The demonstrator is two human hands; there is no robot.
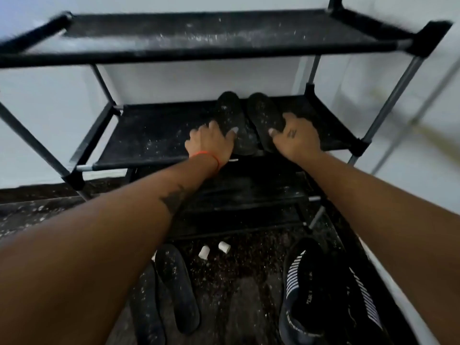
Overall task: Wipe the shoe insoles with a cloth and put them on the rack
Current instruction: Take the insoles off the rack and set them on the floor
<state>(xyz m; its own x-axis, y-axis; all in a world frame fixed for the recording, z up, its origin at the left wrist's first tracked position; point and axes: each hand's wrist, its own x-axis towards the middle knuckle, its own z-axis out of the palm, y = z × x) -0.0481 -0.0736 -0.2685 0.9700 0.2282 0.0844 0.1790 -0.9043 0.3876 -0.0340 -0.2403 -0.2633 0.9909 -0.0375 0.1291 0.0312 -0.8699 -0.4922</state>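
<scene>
Two dark, speckled insoles lie side by side on the middle shelf (154, 135) of the rack (388, 100), their long axes running away from the person, heels toward the front edge and toes toward the wall. The left insole (230, 113) lies directly ahead of the left hand (211, 143); the right insole (263, 115) lies directly ahead of the right hand (296, 136), so each hand is nearest its own piece. The left hand lies over the heel end of its insole, fingers bent over the left edge and thumb reaching across the top, in a loose hold rather than a firm clamp. The right hand rests likewise on the heel end of the right insole, thumb on the inner edge, fingers curled toward the outer edge; whether those fingers close under the edge cannot be told. Judged from this, both pieces are being set or squared on the shelf. Nearer the person than both hands, two more insoles (174, 282) and a dark shoe (313, 290) lie on the floor; no cloth is seen
</scene>
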